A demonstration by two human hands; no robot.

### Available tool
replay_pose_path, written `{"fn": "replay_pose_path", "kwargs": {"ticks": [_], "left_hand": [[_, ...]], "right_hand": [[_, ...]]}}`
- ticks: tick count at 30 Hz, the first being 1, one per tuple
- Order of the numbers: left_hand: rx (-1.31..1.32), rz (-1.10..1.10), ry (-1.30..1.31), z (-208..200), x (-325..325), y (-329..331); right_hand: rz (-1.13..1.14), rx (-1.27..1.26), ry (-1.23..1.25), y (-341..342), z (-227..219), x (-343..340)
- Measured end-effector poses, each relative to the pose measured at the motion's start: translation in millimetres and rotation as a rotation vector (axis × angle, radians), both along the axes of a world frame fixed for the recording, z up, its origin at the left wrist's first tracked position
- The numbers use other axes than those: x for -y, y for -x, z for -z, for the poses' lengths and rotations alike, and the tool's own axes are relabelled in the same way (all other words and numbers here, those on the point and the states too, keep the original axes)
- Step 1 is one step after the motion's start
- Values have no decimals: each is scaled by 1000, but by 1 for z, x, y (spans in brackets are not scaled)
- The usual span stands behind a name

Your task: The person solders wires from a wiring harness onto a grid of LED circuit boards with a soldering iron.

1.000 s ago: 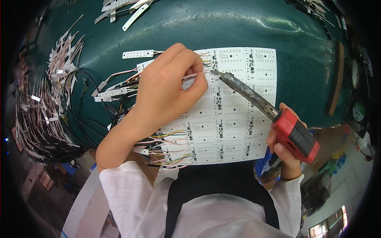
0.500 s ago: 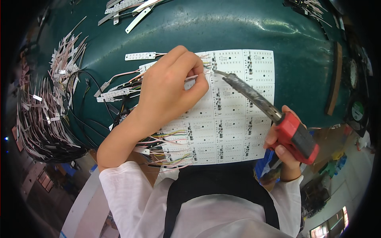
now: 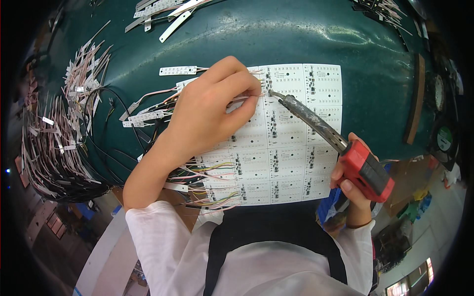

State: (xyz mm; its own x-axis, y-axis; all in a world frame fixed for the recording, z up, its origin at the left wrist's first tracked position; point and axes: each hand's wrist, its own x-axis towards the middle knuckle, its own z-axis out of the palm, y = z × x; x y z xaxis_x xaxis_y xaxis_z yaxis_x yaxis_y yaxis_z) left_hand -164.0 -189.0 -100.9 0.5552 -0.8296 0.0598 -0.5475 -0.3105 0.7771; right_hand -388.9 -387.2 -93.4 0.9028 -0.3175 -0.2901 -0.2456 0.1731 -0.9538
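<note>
A white panel of joined circuit boards (image 3: pixel 321 116) lies on the table, dotted with small dark components. My left hand (image 3: pixel 210 103) is over its left part, thumb and forefinger pinched on a thin pinkish wire (image 3: pixel 239 99) whose end reaches the board. In my right hand (image 3: pixel 351 192) is a soldering iron (image 3: pixel 316 122) with a red and black handle. Its bent tip is at the components just beyond my left fingertips; whether it touches the board I cannot tell. Coloured wires (image 3: pixel 217 167) run off the panel's left edge to small white strips, partly hidden by my left forearm.
A large heap of wired white strips (image 3: pixel 54 148) lies at the left, beside black cables (image 3: pixel 88 118). More strips (image 3: pixel 175 25) are at the far side, with a dark bundle (image 3: pixel 382 11) at the far right. A brown bar (image 3: pixel 415 98) rests near the green table's (image 3: pixel 296 42) right end.
The soldering iron's tip has shifted slightly nearer and to the right. My left hand keeps its pinch near the same spot, and the panel appears slightly lower in view.
</note>
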Motion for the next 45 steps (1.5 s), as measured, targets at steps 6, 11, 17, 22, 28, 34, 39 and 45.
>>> {"fn": "replay_pose_path", "kwargs": {"ticks": [6, 11, 17, 22, 28, 34, 39, 45], "left_hand": [[3, 21, -30, -1, 2, -4], [30, 3, -37, 2, 4, -2], [62, -20, -21, 6, 6, 0], [56, -13, -34, 3, 6, 0], [32, -14, -58, 3, 5, 1], [98, 2, -99, -7, 8, 4], [189, 205, -182, -40, 20, -27], [765, -87, -310, -32, 58, -96]], "right_hand": [[-104, -40, 117, -4, -3, 3], [-97, -17, 128, -6, -4, 2], [-130, -17, 206, -4, -3, 5], [-27, 85, -58, 0, 5, 4], [147, 378, -152, 1, 14, 22], [302, 612, -465, 2, 22, 32], [262, 688, -583, 7, 27, 36], [280, 805, -803, 15, 33, 39]]}}
